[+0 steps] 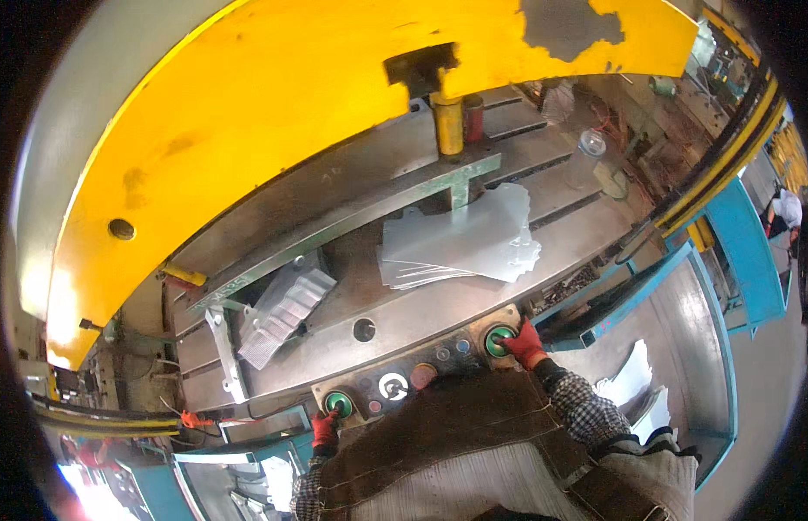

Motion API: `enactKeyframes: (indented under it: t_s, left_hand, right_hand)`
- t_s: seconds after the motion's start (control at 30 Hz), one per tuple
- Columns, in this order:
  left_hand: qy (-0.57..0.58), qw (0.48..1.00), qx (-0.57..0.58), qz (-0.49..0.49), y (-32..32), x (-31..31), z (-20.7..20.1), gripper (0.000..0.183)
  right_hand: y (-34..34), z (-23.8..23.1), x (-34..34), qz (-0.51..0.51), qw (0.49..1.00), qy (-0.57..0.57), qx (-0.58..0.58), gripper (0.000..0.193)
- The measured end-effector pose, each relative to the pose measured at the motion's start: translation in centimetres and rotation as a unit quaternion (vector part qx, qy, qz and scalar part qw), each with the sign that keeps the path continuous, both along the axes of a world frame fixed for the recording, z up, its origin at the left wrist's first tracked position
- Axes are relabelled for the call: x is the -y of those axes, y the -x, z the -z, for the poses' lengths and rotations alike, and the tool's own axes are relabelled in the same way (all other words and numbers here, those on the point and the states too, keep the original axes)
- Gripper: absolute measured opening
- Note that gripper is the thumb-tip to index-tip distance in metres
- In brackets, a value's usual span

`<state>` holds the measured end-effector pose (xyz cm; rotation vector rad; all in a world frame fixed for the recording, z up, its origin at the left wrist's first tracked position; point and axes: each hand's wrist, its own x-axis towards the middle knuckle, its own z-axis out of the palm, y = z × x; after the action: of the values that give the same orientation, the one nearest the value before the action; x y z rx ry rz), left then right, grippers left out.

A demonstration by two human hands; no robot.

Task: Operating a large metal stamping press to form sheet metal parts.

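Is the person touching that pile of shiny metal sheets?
No, the left hand is at one green button and the right hand at another, both away from the metal sheets.

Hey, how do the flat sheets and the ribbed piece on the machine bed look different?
The sheets look smooth and flat, while the ribbed piece has raised ridges. The sheets lie in a fanned stack; the ribbed piece lies apart, further left. The sheets' pile covers more area than the narrower ribbed piece. Both are silvery grey and lie on the bed.
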<state>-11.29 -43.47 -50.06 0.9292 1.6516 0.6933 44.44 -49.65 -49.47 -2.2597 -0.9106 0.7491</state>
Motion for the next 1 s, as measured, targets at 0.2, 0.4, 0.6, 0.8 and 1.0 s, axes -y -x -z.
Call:
enactKeyframes:
  t_s: [0.2, 0.4, 0.6, 0.8, 1.0]
  left_hand:
    - [0.014, 0.986, -0.137, 0.096, -3.5, -0.6, -2.5, 0.056]
    - [-0.054, 0.794, -0.307, 0.522, 4.3, -6.1, -9.1, 0.052]
    - [-0.34, 0.861, -0.246, 0.288, -12.1, -21.1, -40.9, 0.036]
    - [-0.706, 0.5, -0.457, 0.208, -19.9, -34.3, -51.5, 0.062]
    - [-0.621, 0.601, -0.37, 0.34, -20.9, -41.5, -49.3, 0.033]
  right_hand:
    - [-1.5, 1.8, 1.3, -0.005, 0.997, -0.074, -0.031, 0.093]
    - [0.1, 1.1, -0.2, -0.056, 0.982, -0.143, -0.111, 0.089]
    - [-0.4, -2.0, 0.2, -0.073, 0.96, -0.144, -0.229, 0.078]
    - [-2.1, -10.1, -1.2, -0.145, 0.982, 0.059, -0.107, 0.058]
    - [-2.1, -18.4, -3.6, -0.106, 0.985, -0.135, 0.027, 0.063]
